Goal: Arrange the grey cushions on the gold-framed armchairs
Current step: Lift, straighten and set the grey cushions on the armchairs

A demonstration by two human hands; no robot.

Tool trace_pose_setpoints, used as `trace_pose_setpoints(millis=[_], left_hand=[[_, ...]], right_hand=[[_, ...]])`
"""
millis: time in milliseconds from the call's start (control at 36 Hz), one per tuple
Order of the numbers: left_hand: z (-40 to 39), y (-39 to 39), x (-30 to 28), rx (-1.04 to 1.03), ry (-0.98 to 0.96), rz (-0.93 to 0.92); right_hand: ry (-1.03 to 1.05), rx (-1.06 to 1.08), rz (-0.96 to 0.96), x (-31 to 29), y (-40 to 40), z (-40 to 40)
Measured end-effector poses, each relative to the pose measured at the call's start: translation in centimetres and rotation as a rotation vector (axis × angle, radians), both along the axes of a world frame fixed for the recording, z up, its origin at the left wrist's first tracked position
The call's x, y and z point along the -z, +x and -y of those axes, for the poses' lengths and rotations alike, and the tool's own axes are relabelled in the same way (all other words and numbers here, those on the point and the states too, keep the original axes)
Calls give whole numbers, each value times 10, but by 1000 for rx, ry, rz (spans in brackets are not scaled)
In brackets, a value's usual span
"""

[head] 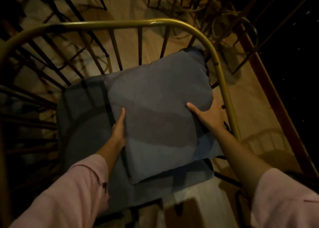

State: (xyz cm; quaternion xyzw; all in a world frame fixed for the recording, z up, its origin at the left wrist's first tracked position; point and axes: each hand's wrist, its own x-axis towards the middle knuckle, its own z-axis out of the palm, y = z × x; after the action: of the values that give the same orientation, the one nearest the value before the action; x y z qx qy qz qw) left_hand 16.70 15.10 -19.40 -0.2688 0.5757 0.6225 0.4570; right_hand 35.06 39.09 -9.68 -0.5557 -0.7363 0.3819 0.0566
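Note:
A square grey cushion (155, 103) lies tilted on the grey seat pad (82, 127) of a gold-framed armchair (120, 23), its far corner up against the spindles at the right. My left hand (119, 126) grips the cushion's left edge, thumb on top. On the cushion's right edge rests my right hand (208, 115), thumb pressed onto the fabric and fingers wrapped under, close to the gold armrest rail. Both sleeves are pink.
Dark spindles ring the seat on the left and back. Another metal chair frame (229, 20) stands behind at the upper right. A tan floor covering (250, 107) lies to the right, bordered by a red-brown edge. The scene is dim.

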Motion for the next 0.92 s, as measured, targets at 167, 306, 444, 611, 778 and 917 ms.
trace_pose_setpoints(millis=[167, 306, 444, 611, 778, 917], left_hand=[[18, 9, -23, -116, -59, -62], [55, 20, -58, -235, -137, -238], [106, 35, -66, -186, -142, -191], [126, 29, -61, -110, -172, -192], [114, 12, -52, 9, -279, -246], [110, 8, -41, 42, -271, -217]], right_hand=[[-46, -48, -127, -20, 2, -3], [-184, -74, -130, -20, 12, 34], [-255, -85, -113, -17, 8, 85], [-246, -120, -9, -19, -1, 95], [-289, -179, 142, 31, 4, 61], [-331, -144, 139, 23, -9, 78]])
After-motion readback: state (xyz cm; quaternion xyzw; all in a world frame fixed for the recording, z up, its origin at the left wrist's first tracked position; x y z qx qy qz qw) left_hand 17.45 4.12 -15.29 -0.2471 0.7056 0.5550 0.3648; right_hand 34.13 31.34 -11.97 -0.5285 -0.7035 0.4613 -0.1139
